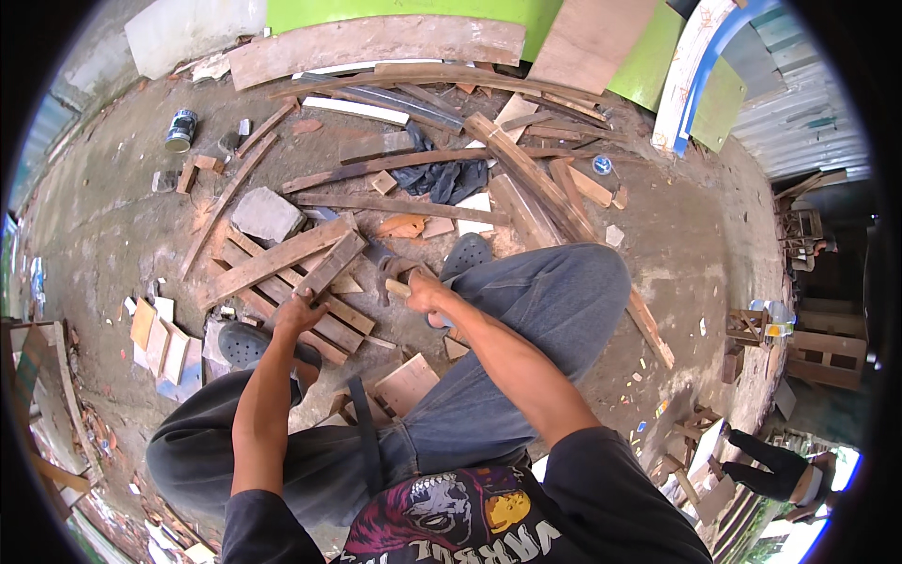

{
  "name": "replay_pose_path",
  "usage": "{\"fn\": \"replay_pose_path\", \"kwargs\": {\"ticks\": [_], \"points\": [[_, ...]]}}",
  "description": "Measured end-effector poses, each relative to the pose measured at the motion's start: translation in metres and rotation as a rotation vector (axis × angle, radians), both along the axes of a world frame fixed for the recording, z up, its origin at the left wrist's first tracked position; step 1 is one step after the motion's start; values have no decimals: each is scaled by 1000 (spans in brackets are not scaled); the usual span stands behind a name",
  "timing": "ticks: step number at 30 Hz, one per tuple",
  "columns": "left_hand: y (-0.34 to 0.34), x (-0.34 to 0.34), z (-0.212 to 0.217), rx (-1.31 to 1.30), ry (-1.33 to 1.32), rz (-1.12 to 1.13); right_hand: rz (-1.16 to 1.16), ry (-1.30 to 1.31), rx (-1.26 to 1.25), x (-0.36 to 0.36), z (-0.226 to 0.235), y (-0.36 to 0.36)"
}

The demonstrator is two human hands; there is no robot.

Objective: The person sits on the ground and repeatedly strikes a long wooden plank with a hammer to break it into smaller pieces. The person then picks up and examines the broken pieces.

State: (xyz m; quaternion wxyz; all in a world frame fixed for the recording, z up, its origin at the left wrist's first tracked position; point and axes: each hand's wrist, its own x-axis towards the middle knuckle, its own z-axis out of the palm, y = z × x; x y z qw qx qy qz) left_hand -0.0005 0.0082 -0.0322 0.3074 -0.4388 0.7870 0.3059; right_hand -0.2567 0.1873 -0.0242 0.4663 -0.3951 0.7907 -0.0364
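My left hand (299, 317) is closed on the near end of a short wooden board (334, 263), which lies tilted across a small stack of planks (282, 299) on the ground. Gripped in my right hand (428, 291) is a hammer with a pale wooden handle (398, 289); its brownish head, just left of the hand, is hard to make out. The hammer is close to the board's right side. Another longer plank (274, 260) crosses the stack beyond my left hand. My feet, in grey clogs (242, 345), are on either side of the stack.
A concrete block (267, 215) sits past the stack. Loose planks (395, 207), a black plastic sheet (442, 179) and long boards (540, 202) litter the ground ahead. Small wood offcuts (167, 340) lie at left, a paint can (181, 130) farther off. Another person (772, 467) is at lower right.
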Motion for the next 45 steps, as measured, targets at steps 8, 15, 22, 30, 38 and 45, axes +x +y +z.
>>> {"fn": "replay_pose_path", "kwargs": {"ticks": [8, 15, 22, 30, 38, 45], "points": [[12, -3, -22, -251, 85, 306, 295, 207, 104, 6, 4, 34], [24, 6, -65, -165, -5, 296, 221, 146, 260, 16, 8, 21], [18, 0, -70, -51, 12, 375, -16, -190, 597, 9, -44, 1], [9, 6, -68, 63, -22, 370, -205, -316, 505, 27, -85, 10], [7, 12, -68, 141, 0, 323, -370, -389, 293, 27, -31, 15], [1, 18, -63, 191, 21, 337, -230, -28, -639, 52, 40, -45]]}}
